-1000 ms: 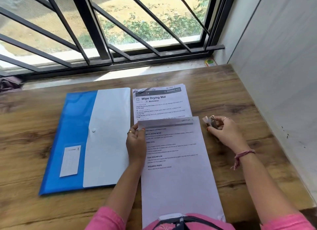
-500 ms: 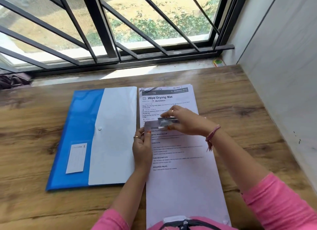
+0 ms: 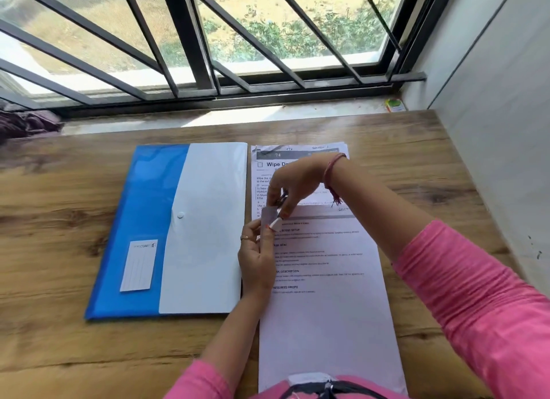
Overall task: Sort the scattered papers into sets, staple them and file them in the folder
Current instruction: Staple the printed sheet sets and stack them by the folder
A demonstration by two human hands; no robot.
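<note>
right hand (image 3: 293,184): fingers pinch stapler (image 3: 269,215) at sheet corner
left hand (image 3: 257,255): fingers grip paper set (image 3: 324,294)
folder (image 3: 178,229): closed, left of fingers, on bench (image 3: 59,220)

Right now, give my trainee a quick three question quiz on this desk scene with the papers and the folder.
1. True or false: the blue folder lies to the left of the paper sets.
2. Which hand holds the stapler at the near set's top left corner? A left, B right.
3. Fill in: the far set shows the heading "Wipe ___", partly hidden by the wrist.

Key
1. True.
2. B; the left hand pinches that corner of the near set from below.
3. Only "D" can be read after "Wipe"; the rest is covered.
</note>
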